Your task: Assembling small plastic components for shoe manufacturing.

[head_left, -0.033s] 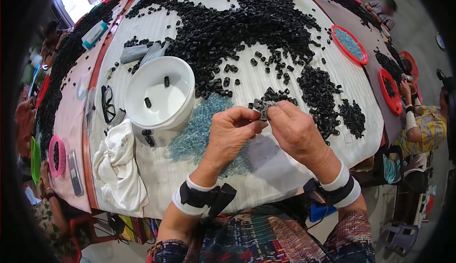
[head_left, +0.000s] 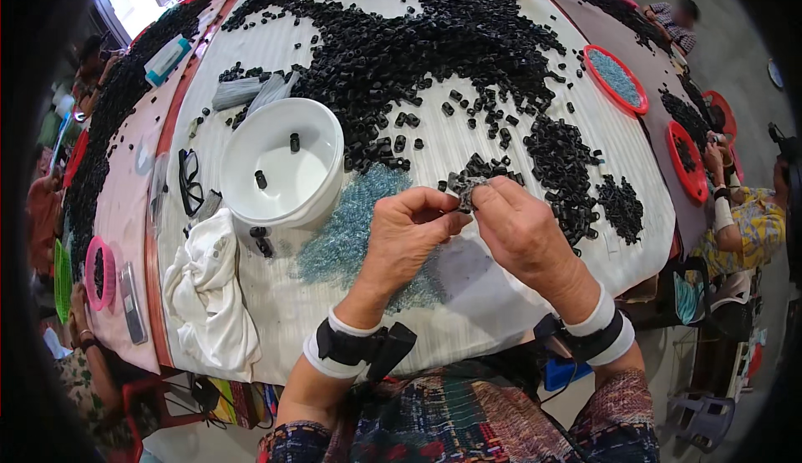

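Over the near middle of the table, my left hand point(head_left: 408, 236) and my right hand point(head_left: 528, 231) meet at their fingertips. The right fingers are closed round a small grey, crumpled-looking piece point(head_left: 468, 185); its kind does not show clearly. My left thumb and forefinger are pinched beside it, and whatever lies between them is too small to make out. Just beyond the fingertips lies a small heap of black cylindrical parts point(head_left: 493, 166). A pile of clear bluish small pieces point(head_left: 355, 221) spreads left of and partly beneath my left hand.
A white bowl point(head_left: 242, 204) holding two black parts stands to the left, near eyeglasses point(head_left: 190, 183) and a white cloth point(head_left: 209, 296). A large mound of black parts point(head_left: 434, 28) covers the far table. Red baskets point(head_left: 687, 162) and other people at work point(head_left: 739, 229) line the sides.
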Demonstrator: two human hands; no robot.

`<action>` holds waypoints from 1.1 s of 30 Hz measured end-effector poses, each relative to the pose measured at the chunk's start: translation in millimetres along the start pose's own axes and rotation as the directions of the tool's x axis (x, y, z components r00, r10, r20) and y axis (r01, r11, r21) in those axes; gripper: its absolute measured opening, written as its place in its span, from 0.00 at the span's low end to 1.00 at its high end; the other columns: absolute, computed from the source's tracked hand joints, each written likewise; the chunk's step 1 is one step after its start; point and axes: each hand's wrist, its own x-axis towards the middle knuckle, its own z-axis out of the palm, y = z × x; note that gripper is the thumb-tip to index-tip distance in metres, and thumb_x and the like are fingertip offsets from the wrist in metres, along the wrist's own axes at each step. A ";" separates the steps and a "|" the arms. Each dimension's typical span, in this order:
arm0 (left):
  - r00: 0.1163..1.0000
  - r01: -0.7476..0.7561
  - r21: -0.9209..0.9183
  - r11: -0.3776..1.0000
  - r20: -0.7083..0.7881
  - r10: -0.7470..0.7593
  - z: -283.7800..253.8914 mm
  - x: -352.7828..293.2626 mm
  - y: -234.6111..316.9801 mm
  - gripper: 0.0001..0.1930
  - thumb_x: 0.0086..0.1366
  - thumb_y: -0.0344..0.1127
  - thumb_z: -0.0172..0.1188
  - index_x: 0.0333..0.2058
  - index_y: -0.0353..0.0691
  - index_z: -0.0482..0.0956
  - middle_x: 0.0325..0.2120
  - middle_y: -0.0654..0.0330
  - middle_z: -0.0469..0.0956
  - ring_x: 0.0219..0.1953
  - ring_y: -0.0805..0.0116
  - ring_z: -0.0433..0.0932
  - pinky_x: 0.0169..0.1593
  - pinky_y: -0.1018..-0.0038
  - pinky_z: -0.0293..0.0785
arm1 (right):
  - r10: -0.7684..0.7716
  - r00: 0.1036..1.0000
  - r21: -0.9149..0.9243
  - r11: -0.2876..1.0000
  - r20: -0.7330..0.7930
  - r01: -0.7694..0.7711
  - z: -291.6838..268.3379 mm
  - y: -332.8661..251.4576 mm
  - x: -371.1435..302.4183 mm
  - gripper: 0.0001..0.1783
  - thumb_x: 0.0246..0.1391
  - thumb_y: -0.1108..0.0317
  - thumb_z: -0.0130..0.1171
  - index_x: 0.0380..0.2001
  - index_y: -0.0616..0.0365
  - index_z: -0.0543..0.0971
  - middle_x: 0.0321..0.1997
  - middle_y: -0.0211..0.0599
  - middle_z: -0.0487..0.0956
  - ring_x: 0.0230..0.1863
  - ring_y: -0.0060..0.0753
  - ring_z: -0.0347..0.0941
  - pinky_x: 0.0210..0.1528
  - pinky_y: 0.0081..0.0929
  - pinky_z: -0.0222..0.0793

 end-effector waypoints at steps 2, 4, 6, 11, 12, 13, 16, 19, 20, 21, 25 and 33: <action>1.000 -0.010 0.020 1.000 0.005 0.010 -2.2 -0.2 -1.8 0.07 0.53 0.26 0.67 0.32 0.32 0.80 0.24 0.63 0.79 0.24 0.81 0.74 0.28 0.84 0.72 | 0.058 0.997 0.005 0.998 0.048 -0.059 -0.1 -2.3 0.9 0.15 0.41 0.80 0.56 0.36 0.64 0.72 0.29 0.42 0.70 0.31 0.43 0.71 0.32 0.32 0.70; 1.000 0.000 0.064 0.998 0.005 0.000 -1.5 0.4 2.3 0.06 0.53 0.25 0.66 0.31 0.33 0.79 0.25 0.62 0.80 0.26 0.78 0.76 0.29 0.82 0.74 | 0.052 0.999 0.043 0.998 0.017 -0.053 3.4 0.5 -0.3 0.14 0.41 0.81 0.55 0.36 0.64 0.72 0.30 0.43 0.71 0.30 0.43 0.72 0.31 0.32 0.70; 1.000 0.009 0.109 0.994 0.004 -0.009 -2.2 0.6 3.6 0.05 0.54 0.24 0.65 0.30 0.33 0.78 0.26 0.60 0.80 0.28 0.76 0.79 0.29 0.81 0.77 | 0.045 0.999 0.081 0.996 -0.015 -0.043 4.6 1.5 -0.8 0.14 0.42 0.82 0.55 0.36 0.64 0.72 0.30 0.44 0.71 0.30 0.44 0.72 0.30 0.32 0.70; 0.993 0.102 -0.175 0.979 0.079 -0.089 -3.8 0.8 4.0 0.09 0.56 0.25 0.64 0.36 0.30 0.77 0.29 0.55 0.80 0.32 0.67 0.82 0.30 0.77 0.80 | 0.181 0.966 0.289 0.950 -0.185 -0.122 9.7 2.7 -5.8 0.13 0.43 0.86 0.55 0.35 0.65 0.73 0.29 0.45 0.73 0.27 0.44 0.72 0.27 0.31 0.70; 0.993 0.101 -0.174 0.980 0.075 -0.089 -4.6 0.7 3.5 0.09 0.56 0.25 0.64 0.36 0.30 0.77 0.29 0.55 0.80 0.32 0.67 0.82 0.30 0.77 0.80 | 0.179 0.967 0.291 0.949 -0.184 -0.120 10.1 2.1 -6.0 0.13 0.43 0.86 0.55 0.35 0.65 0.73 0.29 0.45 0.73 0.27 0.44 0.72 0.27 0.31 0.70; 0.992 0.108 -0.209 0.972 0.086 -0.092 -5.4 0.4 2.7 0.09 0.56 0.25 0.63 0.37 0.30 0.77 0.30 0.55 0.80 0.32 0.67 0.82 0.30 0.77 0.80 | 0.179 0.961 0.287 0.951 -0.212 -0.114 10.2 1.4 -6.1 0.12 0.42 0.86 0.55 0.34 0.65 0.73 0.29 0.45 0.73 0.27 0.43 0.72 0.27 0.31 0.69; 0.990 0.114 -0.262 0.958 0.107 -0.088 -5.5 1.3 1.7 0.09 0.57 0.25 0.62 0.37 0.31 0.77 0.31 0.54 0.80 0.32 0.66 0.82 0.30 0.77 0.80 | 0.137 0.957 0.242 0.968 -0.257 -0.073 10.0 2.6 -6.3 0.11 0.42 0.86 0.55 0.33 0.66 0.73 0.28 0.44 0.72 0.26 0.42 0.71 0.27 0.32 0.68; 0.991 0.115 -0.297 0.948 0.093 -0.091 -9.0 3.1 -2.1 0.10 0.58 0.25 0.62 0.38 0.30 0.77 0.31 0.54 0.80 0.32 0.67 0.81 0.30 0.77 0.79 | -0.019 0.979 0.170 0.984 -0.201 0.054 12.5 6.7 -5.5 0.14 0.43 0.85 0.55 0.36 0.65 0.75 0.29 0.44 0.74 0.27 0.43 0.71 0.28 0.32 0.69; 0.993 0.114 -0.315 0.942 0.073 -0.096 -11.0 4.1 -3.1 0.11 0.58 0.26 0.62 0.39 0.29 0.77 0.32 0.54 0.81 0.32 0.68 0.81 0.31 0.78 0.79 | -0.016 0.980 0.173 0.984 -0.200 0.052 13.9 8.0 -4.6 0.14 0.43 0.85 0.55 0.36 0.65 0.75 0.29 0.44 0.74 0.27 0.43 0.71 0.28 0.32 0.69; 0.994 0.107 -0.361 0.926 0.052 -0.094 -11.6 5.1 -0.2 0.10 0.59 0.26 0.61 0.39 0.30 0.76 0.32 0.53 0.80 0.32 0.68 0.81 0.30 0.78 0.79 | 0.128 0.964 0.269 0.961 -0.233 -0.062 15.6 9.7 -3.4 0.14 0.43 0.85 0.55 0.37 0.66 0.75 0.31 0.45 0.74 0.29 0.45 0.72 0.29 0.32 0.69; 0.995 0.035 -0.452 0.891 -0.069 -0.075 -13.3 9.2 5.1 0.09 0.59 0.26 0.61 0.39 0.32 0.76 0.33 0.53 0.80 0.31 0.68 0.81 0.29 0.78 0.79 | 0.322 0.934 0.367 0.896 -0.151 -0.250 22.1 24.1 -1.0 0.14 0.46 0.84 0.53 0.40 0.66 0.74 0.36 0.48 0.76 0.34 0.49 0.73 0.35 0.33 0.71; 0.991 -0.083 -0.488 0.869 -0.136 0.018 -17.7 11.2 -2.4 0.10 0.60 0.27 0.61 0.39 0.32 0.76 0.33 0.55 0.80 0.31 0.69 0.81 0.28 0.79 0.78 | 0.113 0.994 0.026 0.993 0.016 -0.113 58.6 32.2 12.5 0.19 0.43 0.80 0.53 0.42 0.61 0.73 0.34 0.43 0.76 0.39 0.43 0.71 0.41 0.34 0.70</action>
